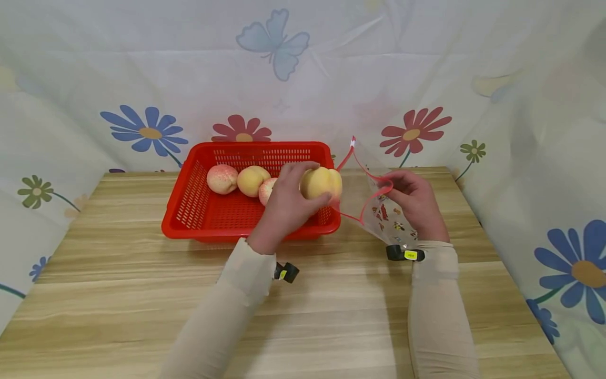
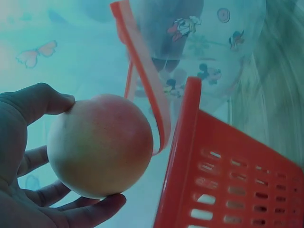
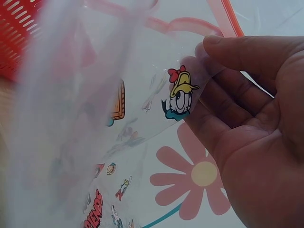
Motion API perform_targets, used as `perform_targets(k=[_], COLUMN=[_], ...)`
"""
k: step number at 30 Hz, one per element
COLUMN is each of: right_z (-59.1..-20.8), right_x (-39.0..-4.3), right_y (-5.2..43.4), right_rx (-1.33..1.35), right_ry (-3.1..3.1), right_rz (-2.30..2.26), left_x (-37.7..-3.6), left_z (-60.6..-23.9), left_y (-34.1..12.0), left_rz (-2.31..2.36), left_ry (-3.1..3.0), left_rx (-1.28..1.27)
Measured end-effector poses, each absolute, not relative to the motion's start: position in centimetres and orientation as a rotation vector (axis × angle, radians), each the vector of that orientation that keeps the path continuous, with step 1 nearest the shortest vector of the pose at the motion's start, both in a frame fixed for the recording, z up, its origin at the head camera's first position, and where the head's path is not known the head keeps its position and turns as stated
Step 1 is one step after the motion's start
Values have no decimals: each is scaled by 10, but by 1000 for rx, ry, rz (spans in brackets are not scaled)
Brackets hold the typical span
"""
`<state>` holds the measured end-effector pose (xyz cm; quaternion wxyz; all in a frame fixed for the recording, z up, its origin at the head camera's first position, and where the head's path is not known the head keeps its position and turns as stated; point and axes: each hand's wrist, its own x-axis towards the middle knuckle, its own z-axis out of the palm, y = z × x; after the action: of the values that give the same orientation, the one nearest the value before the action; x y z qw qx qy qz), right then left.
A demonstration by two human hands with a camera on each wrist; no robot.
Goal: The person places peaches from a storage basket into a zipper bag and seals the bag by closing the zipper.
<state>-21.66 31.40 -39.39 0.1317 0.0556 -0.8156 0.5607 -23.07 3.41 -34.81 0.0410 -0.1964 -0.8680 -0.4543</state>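
My left hand [image 1: 290,199] grips a yellow-pink peach [image 1: 324,184] at the right rim of the red basket [image 1: 220,232]. In the left wrist view, thumb and fingers curl round the peach [image 2: 100,146], with the bag's red edge [image 2: 151,90] just beyond it. A clear zip bag [image 1: 352,184] with a red zip edge and cartoon prints hangs from my right hand [image 1: 416,197], its mouth spread open toward the peach. The right wrist view has thumb and fingers of the right hand [image 3: 251,95] pinching the bag's edge near a printed duck head.
Inside the basket lie a pink peach [image 1: 222,179], a yellow peach [image 1: 253,180] and another peach [image 1: 266,191] partly covered by the left hand. The basket stands on a wooden table [image 1: 142,305], near its back edge. A flower-printed cloth [image 1: 322,100] hangs behind.
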Motion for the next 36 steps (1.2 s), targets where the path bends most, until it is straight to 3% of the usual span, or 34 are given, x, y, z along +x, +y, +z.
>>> perform_targets(k=[15,36], right_z=[-397,-392], right_x=[-220,-218], right_y=[313,311], right_rx=[257,187], right_ry=[-2327,-2350], right_rz=[1653,1650], left_x=[-224,-224], left_z=[-352,-355], left_y=[57,69], left_rz=[-1363,-1185], left_ry=[-2650,-2637], left_rx=[-722,-856])
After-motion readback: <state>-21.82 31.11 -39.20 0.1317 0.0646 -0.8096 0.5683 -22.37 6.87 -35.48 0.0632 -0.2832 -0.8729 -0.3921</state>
